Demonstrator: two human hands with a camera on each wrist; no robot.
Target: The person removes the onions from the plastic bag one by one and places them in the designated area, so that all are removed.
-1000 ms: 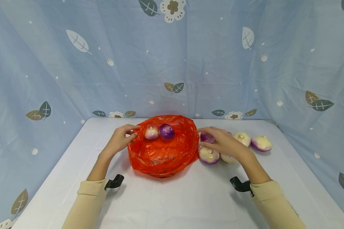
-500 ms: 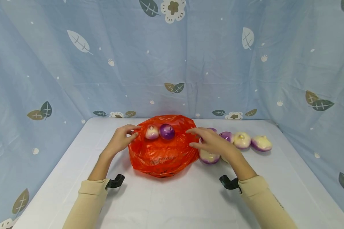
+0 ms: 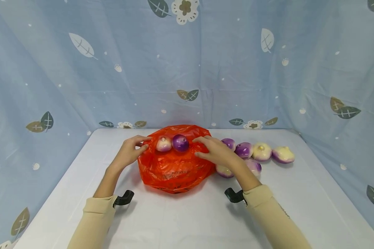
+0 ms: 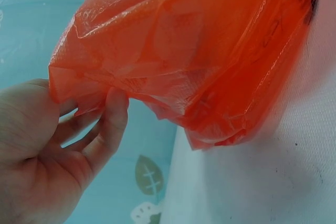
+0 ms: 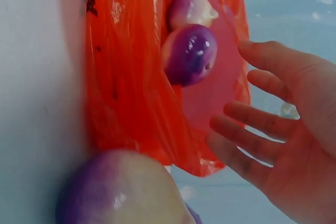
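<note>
A red plastic bag (image 3: 174, 169) lies with its mouth spread on the white table. Inside rest a small, mostly white turnip (image 3: 163, 144) and a darker purple turnip (image 3: 180, 143), side by side. My left hand (image 3: 129, 150) pinches the bag's left rim between thumb and fingers; the left wrist view shows the film (image 4: 142, 51) draped over the fingertips. Over the bag's right side hovers my right hand (image 3: 216, 150), fingers spread and holding nothing. In the right wrist view its fingertips are close to the bag's mouth, beside the purple turnip (image 5: 194, 53).
Several glossy purple-and-white turnips (image 3: 261, 152) lie to the right of the bag. One of them (image 3: 225, 171) sits close to its right edge, partly behind my right wrist. A blue patterned curtain (image 3: 230, 62) hangs behind the table (image 3: 180, 221).
My right hand has moved left from over the loose turnips to over the bag's right side, uncovering more of them. My left hand stays at the bag's left rim.
</note>
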